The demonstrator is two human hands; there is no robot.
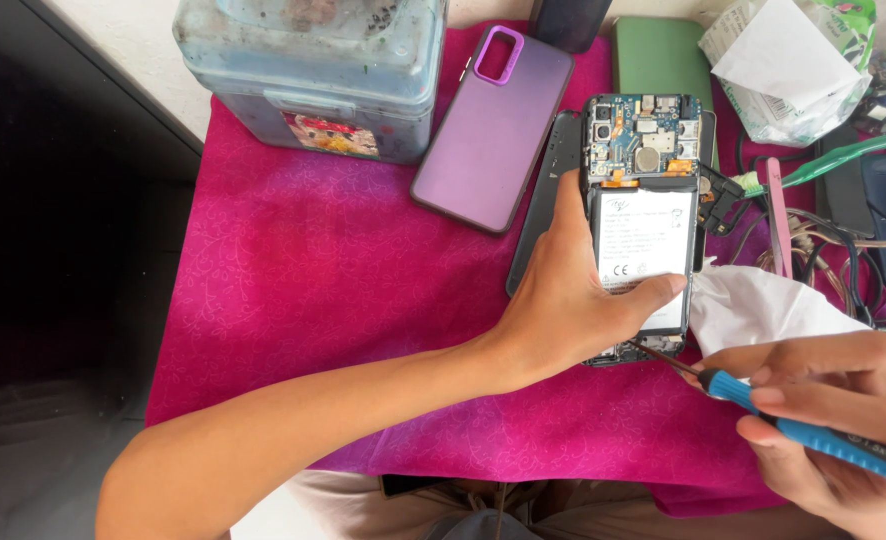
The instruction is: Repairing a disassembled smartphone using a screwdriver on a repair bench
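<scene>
An opened phone (pixel 643 160) lies back-up on the pink cloth (pixel 313 280), its blue circuit board and white battery (pixel 645 235) exposed. My left hand (pixel 563 295) grips the phone's lower half, thumb across the battery's bottom edge. My right hand (pixel 833 410) holds a blue-handled screwdriver (pixel 803 430), and its thin tip touches the phone's bottom edge near the thumb. A crumpled white tissue (pixel 763 305) sits just above my right hand, beside the phone.
A purple phone case (pixel 493 130) and a dark back cover (pixel 548 190) lie left of the phone. A pale plastic box (pixel 313 70) stands at the back left. Cables, a green tool (pixel 833 158), a white bag (pixel 783 70) and a green case (pixel 663 60) crowd the right.
</scene>
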